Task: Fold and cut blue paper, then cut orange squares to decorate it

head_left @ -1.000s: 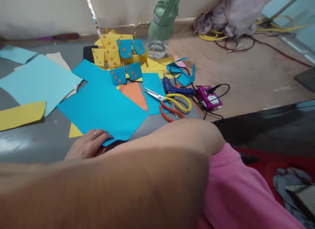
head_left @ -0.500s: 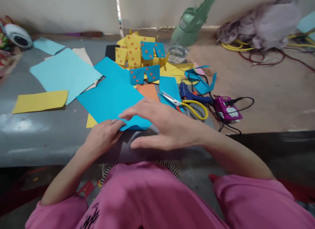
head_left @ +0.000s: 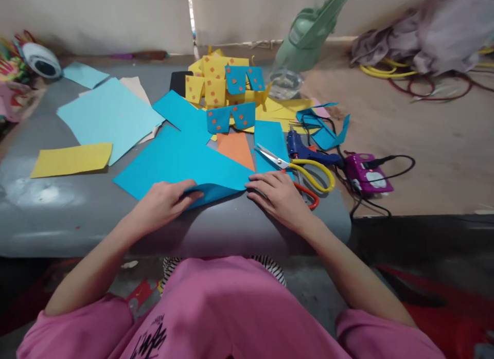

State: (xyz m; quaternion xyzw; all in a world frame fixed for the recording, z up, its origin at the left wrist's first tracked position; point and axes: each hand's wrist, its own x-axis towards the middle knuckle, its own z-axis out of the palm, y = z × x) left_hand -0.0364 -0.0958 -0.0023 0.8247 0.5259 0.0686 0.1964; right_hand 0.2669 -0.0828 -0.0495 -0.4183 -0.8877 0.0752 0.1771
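A blue sheet of paper (head_left: 181, 156) lies on the grey table, its near edge curled up and folded over. My left hand (head_left: 164, 202) pinches that raised edge between thumb and fingers. At the sheet's right corner, my right hand (head_left: 278, 197) has its fingers closed on the paper. Just beyond the right hand lie scissors with yellow handles (head_left: 297, 166) and a second pair with orange-red handles (head_left: 311, 197). An orange piece of paper (head_left: 236, 148) and a smaller blue piece (head_left: 270, 138) rest behind the sheet.
Yellow and blue dotted paper shapes (head_left: 216, 91) stand at the back. Light blue sheets (head_left: 110, 117) and a yellow strip (head_left: 71, 160) lie left. Rightward are a blue glue gun (head_left: 309, 150), a purple power socket (head_left: 368, 176) with black cords, and a green bottle (head_left: 303, 40).
My right hand has moved down and right from above the sheet onto its right corner. The yellow piece under the sheet's near edge is no longer visible, and that edge is lifted and curled.
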